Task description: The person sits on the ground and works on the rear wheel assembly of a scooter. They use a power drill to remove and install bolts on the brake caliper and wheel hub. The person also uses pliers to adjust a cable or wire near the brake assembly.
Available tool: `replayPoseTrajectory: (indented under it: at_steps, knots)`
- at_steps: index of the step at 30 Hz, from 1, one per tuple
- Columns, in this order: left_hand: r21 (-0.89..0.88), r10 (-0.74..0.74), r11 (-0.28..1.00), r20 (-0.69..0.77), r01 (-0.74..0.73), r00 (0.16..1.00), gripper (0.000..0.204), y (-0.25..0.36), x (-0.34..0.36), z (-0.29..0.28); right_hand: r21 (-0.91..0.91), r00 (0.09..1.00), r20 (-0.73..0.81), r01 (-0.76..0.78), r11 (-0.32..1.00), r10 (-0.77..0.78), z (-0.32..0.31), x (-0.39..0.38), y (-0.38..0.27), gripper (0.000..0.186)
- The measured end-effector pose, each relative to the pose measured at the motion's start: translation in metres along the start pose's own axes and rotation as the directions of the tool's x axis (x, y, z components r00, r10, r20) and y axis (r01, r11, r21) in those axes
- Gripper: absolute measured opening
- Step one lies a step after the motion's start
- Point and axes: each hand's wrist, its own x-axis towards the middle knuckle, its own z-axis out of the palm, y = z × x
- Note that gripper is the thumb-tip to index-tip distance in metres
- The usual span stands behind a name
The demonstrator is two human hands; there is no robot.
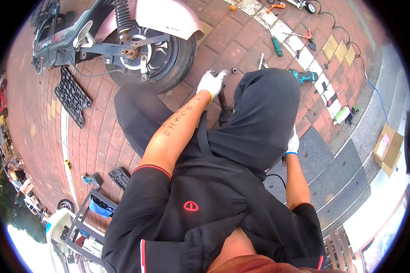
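Observation:
My left hand (210, 83), in a white glove, is closed beside the scooter's rear tyre (185, 61). A small dark round end shows at its fingers, but I cannot make out what it belongs to. Below that hand, a dark bar-like thing (222, 100) runs down between my knees; whether the hand holds it is unclear. A small metal socket (234, 70) lies on the bricks just right of the hand. My right hand (293, 143), also gloved, is beside my right thigh, which hides its fingers. The scooter (146, 22) has a pink rear fender and a coil spring.
A green-handled screwdriver (276, 46), a teal power tool (305, 76) and a spray can (342, 115) lie to the right. A black plastic panel (73, 96) rests at the left. Grey ramp plates (312, 152) and an open cardboard box (389, 150) are at the right.

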Motion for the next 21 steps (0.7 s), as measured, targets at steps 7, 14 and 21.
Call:
replayPoseTrajectory:
  at_steps: [7, 14, 21]
  knots:
    - [0.501, -0.065, 0.862, 0.267, -0.081, 0.961, 0.076, 0.024, -0.013, 0.02, -0.546, 0.931, -0.125, -0.353, 0.76, 0.342, 0.055, -0.052, 0.045, 0.04]
    - [0.426, 0.096, 0.875, 0.314, -0.231, 0.944, 0.053, 0.018, -0.031, -0.004, -0.407, 0.934, -0.023, -0.335, 0.85, 0.357, 0.047, -0.012, 0.036, 0.039]
    - [0.363, 0.579, 0.814, -0.567, -0.453, 0.586, 0.022, 0.064, -0.091, -0.18, 0.057, 0.981, 0.082, -0.18, 0.982, 0.175, 0.009, 0.089, -0.047, 0.038]
